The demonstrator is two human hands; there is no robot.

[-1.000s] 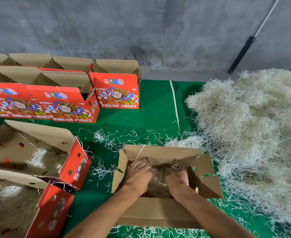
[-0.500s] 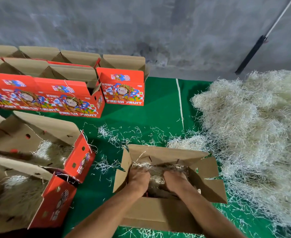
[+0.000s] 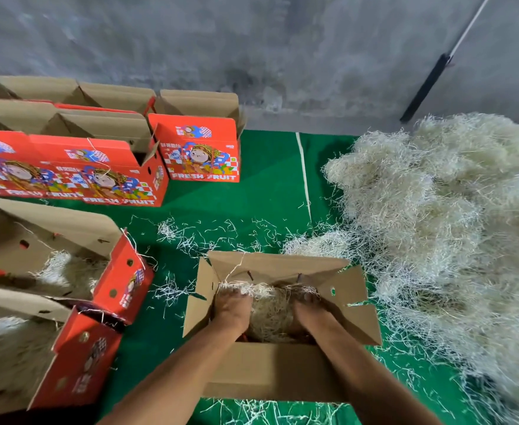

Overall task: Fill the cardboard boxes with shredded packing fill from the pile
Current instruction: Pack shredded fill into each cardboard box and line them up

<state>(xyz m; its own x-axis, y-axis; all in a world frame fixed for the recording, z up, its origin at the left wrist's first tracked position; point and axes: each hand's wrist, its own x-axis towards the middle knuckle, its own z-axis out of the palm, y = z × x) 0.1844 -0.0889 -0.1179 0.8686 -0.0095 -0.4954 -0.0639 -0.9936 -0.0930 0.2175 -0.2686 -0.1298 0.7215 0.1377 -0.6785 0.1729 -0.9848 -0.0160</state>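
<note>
1. Landmark: open cardboard box [image 3: 270, 372], plain brown inside, flaps splayed outward, standing on the green mat [image 3: 261, 191]. All places below are given from this box.
2. Both hands are down inside the box. Left hand [image 3: 232, 311] lies against the left side of a wad of shredded fill [image 3: 270, 317]; right hand [image 3: 310, 311] lies against its right side.
3. Fingers: those of both hands are buried in the wad and curl over its far edge, clasping it from either side. Fingertips themselves are hidden by strands.
4. The wad sits between the two hands, in the middle of the box, below the rim.
5. Pile of shredded fill [image 3: 454, 240]: just right of the box, pale and heaped high, its near edge touching the box's right flap.
6. Loose strands [image 3: 197, 237] lie scattered on the mat beyond and to the left of the box.
7. Left of the box: two red boxes [image 3: 120, 289] lying open, each with fill inside.
8. Far left beyond the box: a row of upright red boxes printed "FRESH FRUIT" [image 3: 203, 154], tops open, contents not visible.
9. Behind everything: grey concrete wall [image 3: 252, 50], with a dark-handled pole [image 3: 426, 87] leaning against it beyond the pile.
</note>
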